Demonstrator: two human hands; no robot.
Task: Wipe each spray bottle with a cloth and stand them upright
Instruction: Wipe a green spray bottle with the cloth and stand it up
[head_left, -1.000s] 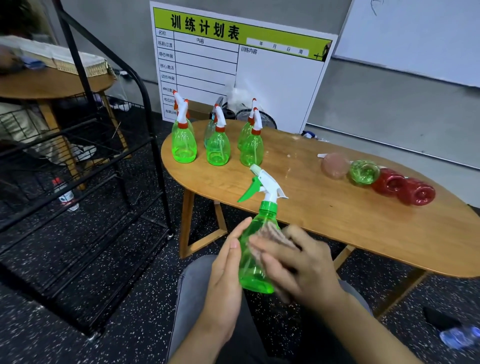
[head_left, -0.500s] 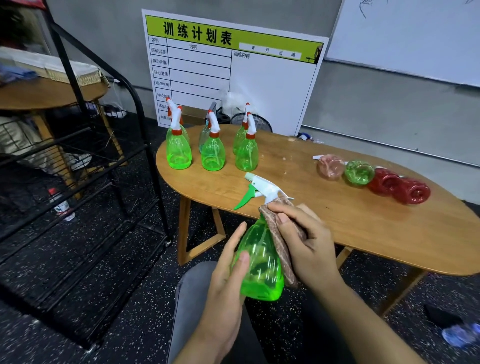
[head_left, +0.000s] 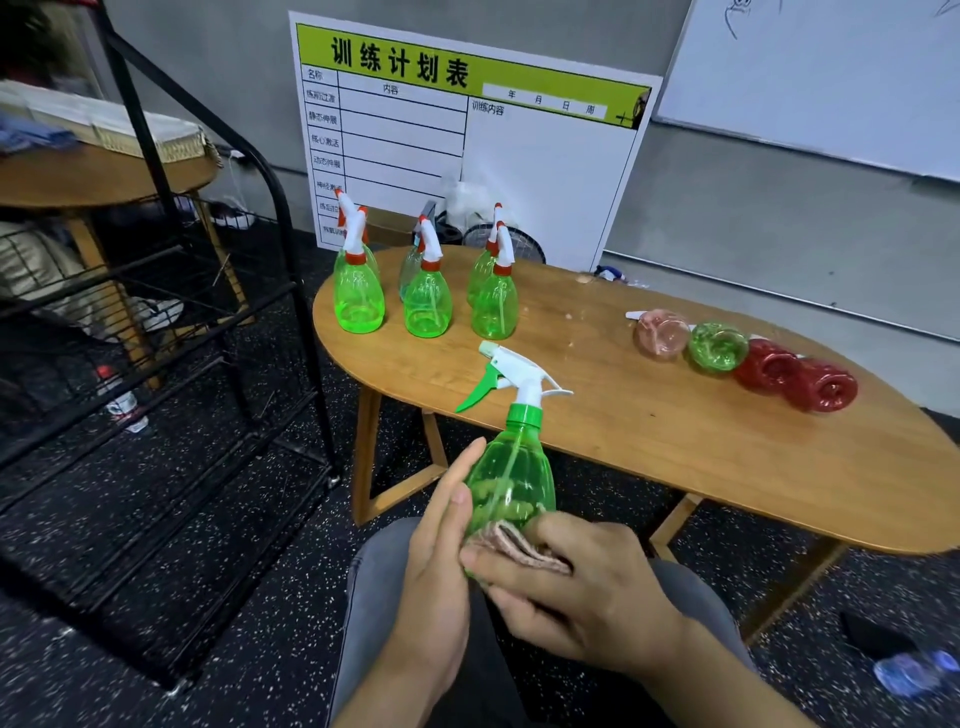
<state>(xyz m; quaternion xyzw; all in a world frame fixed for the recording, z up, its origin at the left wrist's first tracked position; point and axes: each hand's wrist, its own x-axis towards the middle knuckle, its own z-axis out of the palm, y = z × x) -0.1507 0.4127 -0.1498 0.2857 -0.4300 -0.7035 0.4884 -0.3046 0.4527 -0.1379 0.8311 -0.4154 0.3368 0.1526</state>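
The left hand (head_left: 441, 551) cradled a green spray bottle (head_left: 511, 483) from its left side, fingers long and nearly straight against the translucent plastic, while the right hand (head_left: 576, 587) curled around a pinkish-brown cloth (head_left: 519, 551) and pressed it to the bottle's base. The bottle was held upright above the person's lap, just off the near edge of the table (head_left: 675, 447), its white spray head (head_left: 519, 371) and green trigger pointing left. The cloth looked ribbed and folded; the bottle body was teardrop-shaped and glossy. On the table's far left end stood a cluster of upright green bottles (head_left: 426, 306) with white heads and orange-red collars, arranged in two short rows. Toward the right end lay a row of bottles on their sides, bases facing the camera: a pale pink one (head_left: 660, 332), a green one (head_left: 719, 347) and two red ones (head_left: 795, 376), each touching its neighbour. The table was an oval of warm, grained wood on angled legs. Beneath it spread a black, white-speckled floor. A black metal rack (head_left: 156, 364) stood to the left, and a printed planning board (head_left: 467, 145) with a green header leaned against the grey wall behind, beside a whiteboard (head_left: 831, 78).
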